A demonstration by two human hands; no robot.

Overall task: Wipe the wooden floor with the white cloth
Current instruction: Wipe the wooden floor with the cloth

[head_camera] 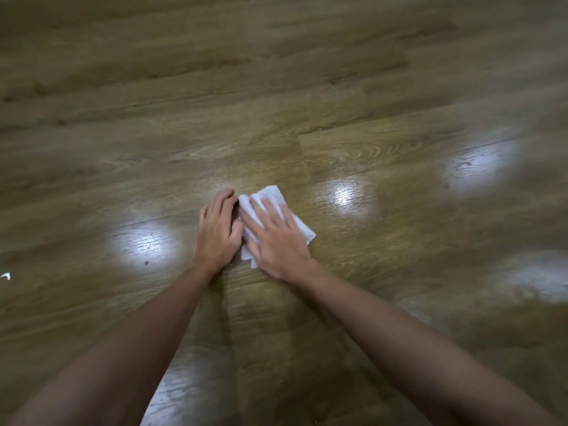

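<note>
Wooden floor (368, 87): planks run across the view, glare patches either side.
White cloth (270, 195): folded flat, long axis angled away-left to near-right.
Right hand (276, 241): fingers straight, pressing on the cloth.
Left hand (219, 232): fingers loosely bent, touching the cloth's left edge.

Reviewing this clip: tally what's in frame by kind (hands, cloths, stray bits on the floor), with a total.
Hands: 2, left hand beside the cloth, right hand flat on it
White cloth: 1
Small white scrap at the left edge of the wooden floor: 1
Total: 4
</note>
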